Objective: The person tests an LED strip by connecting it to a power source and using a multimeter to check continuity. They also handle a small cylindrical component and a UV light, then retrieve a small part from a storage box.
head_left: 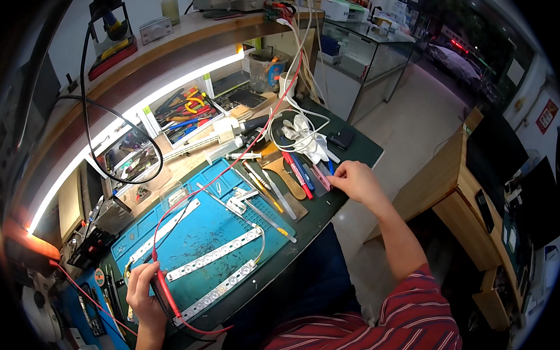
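Observation:
My left hand is closed around a red test probe at the near left of the blue work mat. A black lead passes by the same hand, partly hidden by it. LED strips with round lenses lie on the mat, joined by thin wires; the nearest LED strip runs beside the probe. Over at the bench's right edge, my right hand has its fingertips pinched at the end of a slim pink tool. A red marker and a blue pen-like tool lie beside it.
Syringes, a wooden-handled scraper, white gloves and a black box crowd the bench's far side. A tray of pliers stands behind. The red lead crosses above the mat. A lit tube runs under the shelf.

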The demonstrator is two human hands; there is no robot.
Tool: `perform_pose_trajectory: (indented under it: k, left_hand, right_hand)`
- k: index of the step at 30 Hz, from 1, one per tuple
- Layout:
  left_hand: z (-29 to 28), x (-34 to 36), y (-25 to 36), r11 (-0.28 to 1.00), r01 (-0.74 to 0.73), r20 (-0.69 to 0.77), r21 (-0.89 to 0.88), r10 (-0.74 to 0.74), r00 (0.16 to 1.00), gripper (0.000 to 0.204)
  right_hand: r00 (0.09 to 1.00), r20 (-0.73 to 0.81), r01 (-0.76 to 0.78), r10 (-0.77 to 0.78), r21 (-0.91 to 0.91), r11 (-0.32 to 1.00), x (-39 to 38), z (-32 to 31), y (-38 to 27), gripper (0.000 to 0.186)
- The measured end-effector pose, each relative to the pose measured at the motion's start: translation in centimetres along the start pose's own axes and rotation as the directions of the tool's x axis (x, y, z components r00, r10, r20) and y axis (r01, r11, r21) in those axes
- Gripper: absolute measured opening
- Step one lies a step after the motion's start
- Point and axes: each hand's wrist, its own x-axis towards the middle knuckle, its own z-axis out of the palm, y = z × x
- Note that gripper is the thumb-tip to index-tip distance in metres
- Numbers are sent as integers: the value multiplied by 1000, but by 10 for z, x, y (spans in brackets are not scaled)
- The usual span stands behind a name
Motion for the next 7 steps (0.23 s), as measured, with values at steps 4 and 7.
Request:
perform_pose_trajectory:
  k: [4,7]
  left_hand:
    - [-1,0,0,999,25,4,-37,-25,1000,30]
    - [-5,2,1,999,26,22,-24,-25,999,31]
  right_hand:
    - [985,-166,77,-55,124,989,17,-17,22,37]
    - [974,-227,91,-2,384,919,25,-17,29,33]
